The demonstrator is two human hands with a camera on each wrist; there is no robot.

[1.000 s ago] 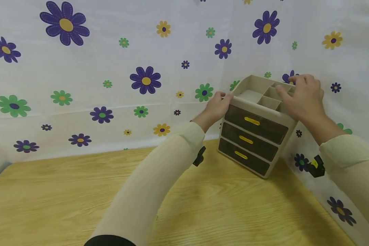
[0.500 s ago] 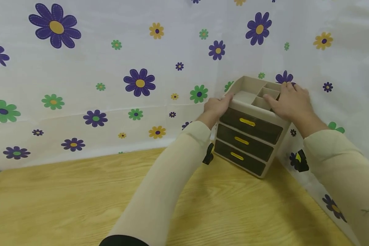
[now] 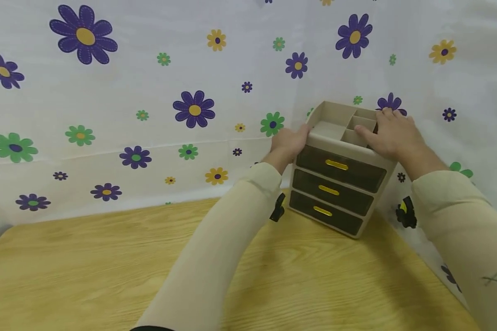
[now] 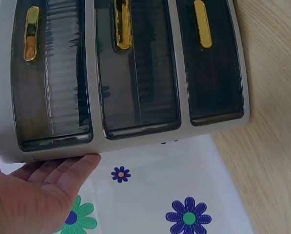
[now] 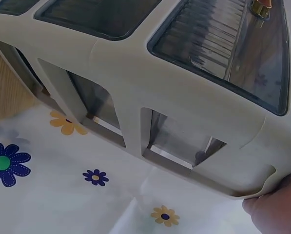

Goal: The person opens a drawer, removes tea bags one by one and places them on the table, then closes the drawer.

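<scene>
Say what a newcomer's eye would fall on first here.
Probably the beige drawer unit at the table's far right corner, with yellow handles on its dark drawer fronts. Next, the left hand at its upper left side and the right hand over its top right. Behind, purple, green and yellow flowers cover the white backdrop.

Wears long cream sleeves [image 3: 215, 248] with paler cuffs [image 3: 432, 185]. Bears a small, dark, X-like mark [image 3: 493, 278] on the right sleeve and a black edge [image 3: 151, 328] far up the left. Shows a black fitting [image 3: 278, 208] by the left cuff, and a black-and-yellow fitting [image 3: 407, 218] by the right one. Leaves both hands [image 3: 289, 142] bare.
</scene>
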